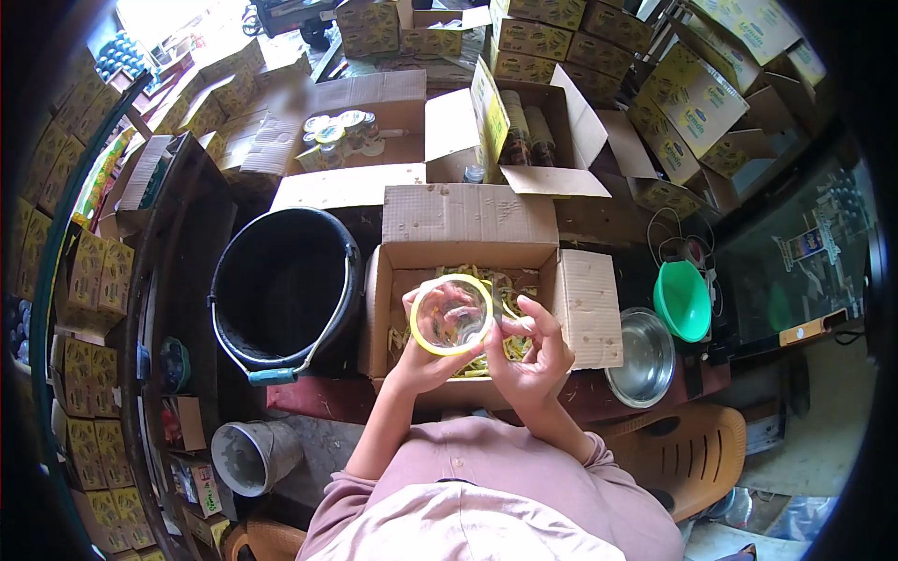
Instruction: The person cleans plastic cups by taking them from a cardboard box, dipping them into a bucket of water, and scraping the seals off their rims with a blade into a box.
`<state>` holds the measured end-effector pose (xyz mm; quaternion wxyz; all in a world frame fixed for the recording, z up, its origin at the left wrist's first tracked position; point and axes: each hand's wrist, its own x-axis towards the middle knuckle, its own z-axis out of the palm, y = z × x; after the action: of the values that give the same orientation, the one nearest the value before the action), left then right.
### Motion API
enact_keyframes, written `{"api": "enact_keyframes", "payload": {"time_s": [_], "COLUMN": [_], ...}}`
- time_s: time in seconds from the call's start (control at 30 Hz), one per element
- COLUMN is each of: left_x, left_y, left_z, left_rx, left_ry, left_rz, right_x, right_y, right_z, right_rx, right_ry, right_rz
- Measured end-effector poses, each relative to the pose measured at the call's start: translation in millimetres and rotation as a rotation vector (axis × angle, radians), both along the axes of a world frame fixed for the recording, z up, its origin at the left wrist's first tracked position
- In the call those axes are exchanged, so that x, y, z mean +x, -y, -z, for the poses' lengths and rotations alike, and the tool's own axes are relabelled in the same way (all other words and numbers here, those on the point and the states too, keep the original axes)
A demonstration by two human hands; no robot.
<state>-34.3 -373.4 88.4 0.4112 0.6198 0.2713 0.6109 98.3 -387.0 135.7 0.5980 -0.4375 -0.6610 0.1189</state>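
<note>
A clear round container [453, 315] with a yellow rim is held above an open cardboard box [470, 215]. My left hand [420, 360] is wrapped round the container's left and lower side. On the right, my right hand [531, 353] is beside the yellow rim, its fingers bent and thumb raised close together; what they pinch, if anything, is too small to make out. Yellow-green strips [524, 366] lie in the box below both hands.
Left of the box stands a black bucket [285, 290]. A metal bowl [642, 359] and a green bowl [684, 301] sit to the right. Behind are an open box with lidded jars [331, 136] and another with dark cylinders [538, 133]. A grey bucket [253, 458] stands lower left.
</note>
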Motion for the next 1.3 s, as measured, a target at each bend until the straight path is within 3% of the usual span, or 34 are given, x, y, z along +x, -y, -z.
{"api": "enact_keyframes", "payload": {"time_s": [0.13,0.33,0.43,0.53,0.7,0.83,1.07,1.3], "left_x": [-3,-2,-8,-7,-7,0,10,25], "left_y": [1,0,-2,3,8,5,10,16], "left_z": [-9,12,9,2,-15,-9,-28,-28], "left_rx": [0.038,-0.015,0.020,-0.102,-0.081,-0.176,-0.085,-0.043], "left_ry": [-0.123,0.010,-0.168,-0.074,0.018,0.129,-0.037,-0.071], "left_rz": [-0.023,0.107,0.057,0.136,0.228,0.218,0.010,-0.028], "right_x": [3,7,8,7,13,18,27,36], "right_y": [-3,-7,-9,-7,-11,-8,5,9], "right_z": [1,-2,-2,-6,-12,-12,-11,-13], "right_rx": [0.044,0.060,0.047,0.008,-0.042,-0.063,-0.067,-0.018], "right_ry": [0.057,0.084,0.074,0.050,-0.023,-0.098,-0.088,-0.070], "right_rz": [0.037,0.054,0.039,0.020,-0.056,-0.038,-0.019,-0.003]}}
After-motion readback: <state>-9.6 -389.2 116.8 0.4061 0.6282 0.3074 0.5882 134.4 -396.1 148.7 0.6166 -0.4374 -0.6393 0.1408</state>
